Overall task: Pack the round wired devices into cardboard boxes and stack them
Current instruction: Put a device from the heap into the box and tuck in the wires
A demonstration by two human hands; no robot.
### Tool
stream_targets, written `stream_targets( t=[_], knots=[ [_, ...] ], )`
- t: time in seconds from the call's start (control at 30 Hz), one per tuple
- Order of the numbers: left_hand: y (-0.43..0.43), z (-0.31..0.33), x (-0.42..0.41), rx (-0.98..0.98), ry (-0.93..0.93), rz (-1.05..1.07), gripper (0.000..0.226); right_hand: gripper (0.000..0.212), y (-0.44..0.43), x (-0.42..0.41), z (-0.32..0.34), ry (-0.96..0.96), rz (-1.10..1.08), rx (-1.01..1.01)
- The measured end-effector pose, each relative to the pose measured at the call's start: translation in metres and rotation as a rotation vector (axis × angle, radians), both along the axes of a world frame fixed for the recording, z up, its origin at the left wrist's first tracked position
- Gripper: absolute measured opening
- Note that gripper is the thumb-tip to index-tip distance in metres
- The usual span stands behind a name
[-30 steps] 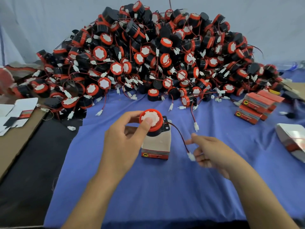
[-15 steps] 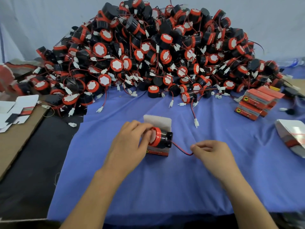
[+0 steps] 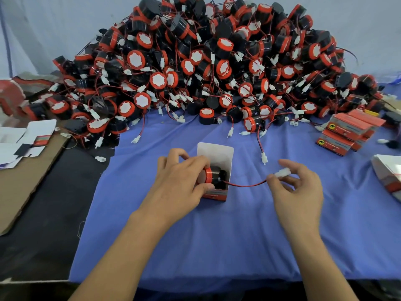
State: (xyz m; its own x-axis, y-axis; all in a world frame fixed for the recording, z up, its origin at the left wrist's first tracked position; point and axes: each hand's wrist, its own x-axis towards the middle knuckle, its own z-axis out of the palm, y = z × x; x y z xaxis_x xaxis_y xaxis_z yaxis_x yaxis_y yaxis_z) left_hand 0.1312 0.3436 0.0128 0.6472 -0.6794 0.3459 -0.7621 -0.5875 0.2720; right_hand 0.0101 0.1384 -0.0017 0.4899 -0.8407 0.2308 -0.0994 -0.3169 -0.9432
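Grips round device [image 3: 213, 178] in left hand [image 3: 182, 181], half inside open box [image 3: 217, 153]. Pinches white plug [image 3: 282, 172] in right hand [image 3: 297, 187], right of box. Likely light, rigid; wire [image 3: 245, 184] floppy, snag-prone; best gripped around rim.

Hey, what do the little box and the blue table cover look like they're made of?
The box: likely thin cardboard, printed red outside, plain white inside its raised flap. The cover: looks like matte cloth, since it creases softly.

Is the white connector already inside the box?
No, the right hand pinches the white connector outside the cardboard box while the left hand grips the round wired device.
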Motion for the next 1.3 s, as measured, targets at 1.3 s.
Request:
stream_targets(
  t=[1.3],
  knots=[
    [-0.006,-0.02,-0.018,-0.168,-0.056,0.143,0.019,0.019,0.029,0.056,0.043,0.188,0.562,-0.515]
  ],
)
